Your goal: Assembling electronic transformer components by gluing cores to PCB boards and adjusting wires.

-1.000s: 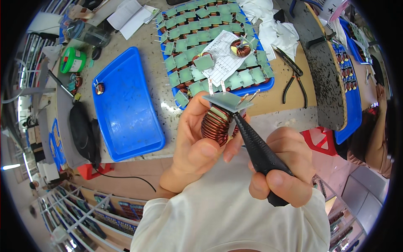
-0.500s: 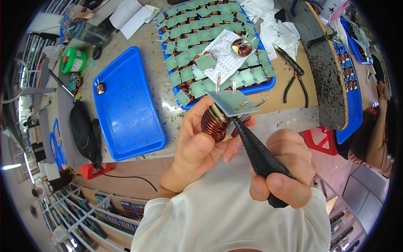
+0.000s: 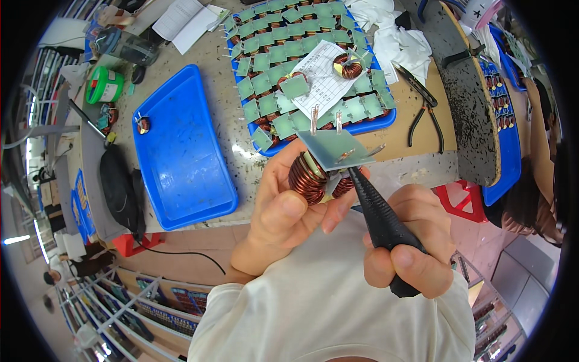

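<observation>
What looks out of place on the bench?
One copper-wound toroid coil lies on its side on a printed sheet over the filled blue tray; most neighbours show green plates upward, in rows. Dark specks also litter the grey panel at right.

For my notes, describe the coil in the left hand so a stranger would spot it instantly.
Start from the blue tray at top centre, packed with green-plated coils. Just below it in the picture, the left hand holds one copper-wound coil under a tilted green plate. Unlike those in the tray, it is held up, close to the tip of the black tapered tool in the right hand.
</observation>
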`<action>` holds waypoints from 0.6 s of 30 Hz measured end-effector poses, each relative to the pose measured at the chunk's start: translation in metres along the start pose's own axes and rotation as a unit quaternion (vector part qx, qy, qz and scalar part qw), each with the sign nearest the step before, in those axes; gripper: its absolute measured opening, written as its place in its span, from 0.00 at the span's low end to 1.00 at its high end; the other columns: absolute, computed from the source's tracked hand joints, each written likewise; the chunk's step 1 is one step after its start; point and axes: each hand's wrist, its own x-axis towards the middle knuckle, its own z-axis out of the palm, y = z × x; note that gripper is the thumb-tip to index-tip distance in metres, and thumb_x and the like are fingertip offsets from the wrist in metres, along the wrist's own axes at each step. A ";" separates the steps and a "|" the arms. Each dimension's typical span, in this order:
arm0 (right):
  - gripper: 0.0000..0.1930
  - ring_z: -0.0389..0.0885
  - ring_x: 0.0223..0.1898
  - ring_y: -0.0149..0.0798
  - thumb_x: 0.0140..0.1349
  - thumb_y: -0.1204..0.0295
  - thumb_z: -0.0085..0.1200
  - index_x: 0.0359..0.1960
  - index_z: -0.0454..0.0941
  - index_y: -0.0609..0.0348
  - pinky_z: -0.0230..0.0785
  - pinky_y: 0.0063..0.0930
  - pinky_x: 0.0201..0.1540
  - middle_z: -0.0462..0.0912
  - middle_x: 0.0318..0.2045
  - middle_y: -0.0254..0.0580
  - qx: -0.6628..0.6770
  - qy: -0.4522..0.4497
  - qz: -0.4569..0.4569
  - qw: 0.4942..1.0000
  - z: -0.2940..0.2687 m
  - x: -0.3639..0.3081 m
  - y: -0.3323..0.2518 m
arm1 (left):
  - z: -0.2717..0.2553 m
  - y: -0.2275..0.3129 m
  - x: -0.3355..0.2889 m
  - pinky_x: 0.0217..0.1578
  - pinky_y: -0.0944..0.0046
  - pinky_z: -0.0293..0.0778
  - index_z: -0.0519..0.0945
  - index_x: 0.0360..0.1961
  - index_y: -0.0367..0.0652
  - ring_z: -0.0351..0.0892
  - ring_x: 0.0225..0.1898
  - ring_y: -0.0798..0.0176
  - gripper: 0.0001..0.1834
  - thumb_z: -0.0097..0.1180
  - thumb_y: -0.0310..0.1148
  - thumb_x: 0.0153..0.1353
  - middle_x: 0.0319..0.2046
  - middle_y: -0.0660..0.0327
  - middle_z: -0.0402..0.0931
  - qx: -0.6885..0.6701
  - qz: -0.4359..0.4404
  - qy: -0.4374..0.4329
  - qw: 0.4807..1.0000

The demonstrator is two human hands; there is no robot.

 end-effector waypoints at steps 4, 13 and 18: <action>0.19 0.63 0.09 0.26 0.39 0.81 0.58 0.37 0.68 0.61 0.48 0.16 0.10 0.70 0.14 0.33 -0.002 0.004 -0.006 1.000 0.000 0.001 0.000 | -0.001 0.000 0.001 0.30 0.73 0.71 0.63 0.46 0.33 0.67 0.11 0.68 0.42 0.61 0.54 0.36 0.39 0.46 0.69 0.010 -0.003 -0.001 1.000; 0.21 0.62 0.10 0.26 0.39 0.80 0.58 0.38 0.67 0.61 0.48 0.16 0.10 0.70 0.15 0.34 -0.003 -0.005 -0.005 1.000 -0.003 -0.001 -0.001 | -0.003 0.001 -0.002 0.33 0.73 0.73 0.63 0.47 0.31 0.67 0.10 0.68 0.45 0.60 0.56 0.35 0.40 0.44 0.69 0.031 -0.007 -0.001 1.000; 0.21 0.62 0.10 0.26 0.39 0.80 0.59 0.38 0.67 0.60 0.48 0.16 0.10 0.69 0.14 0.33 -0.007 -0.006 0.000 1.000 -0.005 -0.002 -0.001 | 0.000 0.003 -0.001 0.20 0.77 0.72 0.63 0.45 0.28 0.65 0.09 0.71 0.47 0.59 0.59 0.33 0.35 0.44 0.71 0.053 -0.011 0.012 0.998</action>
